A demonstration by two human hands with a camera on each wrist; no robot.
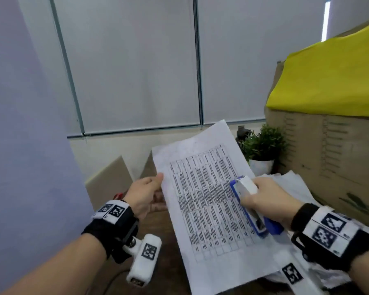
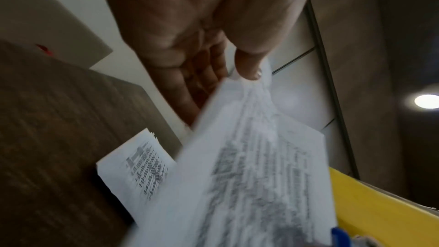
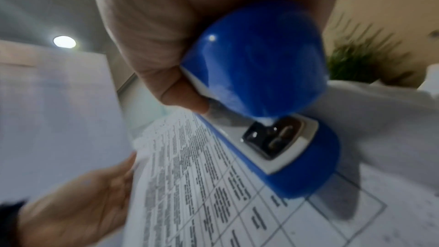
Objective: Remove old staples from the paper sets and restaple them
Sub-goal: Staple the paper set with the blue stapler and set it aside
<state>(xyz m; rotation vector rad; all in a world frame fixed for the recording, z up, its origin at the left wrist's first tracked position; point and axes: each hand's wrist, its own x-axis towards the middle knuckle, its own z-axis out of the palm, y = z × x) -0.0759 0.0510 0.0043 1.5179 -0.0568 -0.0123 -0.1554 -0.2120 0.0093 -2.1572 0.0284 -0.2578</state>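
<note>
A printed paper set point(image 1: 205, 201) with a table of text is held up above the brown desk point(image 1: 158, 241). My left hand point(image 1: 146, 193) pinches its left edge, thumb on top and fingers beneath; the left wrist view shows the thumb point(image 2: 249, 63) pressed on the paper set point(image 2: 249, 176). My right hand point(image 1: 264, 199) grips a blue and white stapler point(image 1: 249, 207) at the paper's right edge. In the right wrist view the stapler point(image 3: 261, 82) stands open, its metal anvil point(image 3: 273, 138) bare above the paper set point(image 3: 202, 185).
More loose paper sets point(image 1: 292, 184) lie on the desk under my right arm, and one paper set point(image 2: 135, 166) lies below the left hand. A small potted plant point(image 1: 262, 147) and a cardboard box point(image 1: 328, 156) with a yellow cover stand at the right.
</note>
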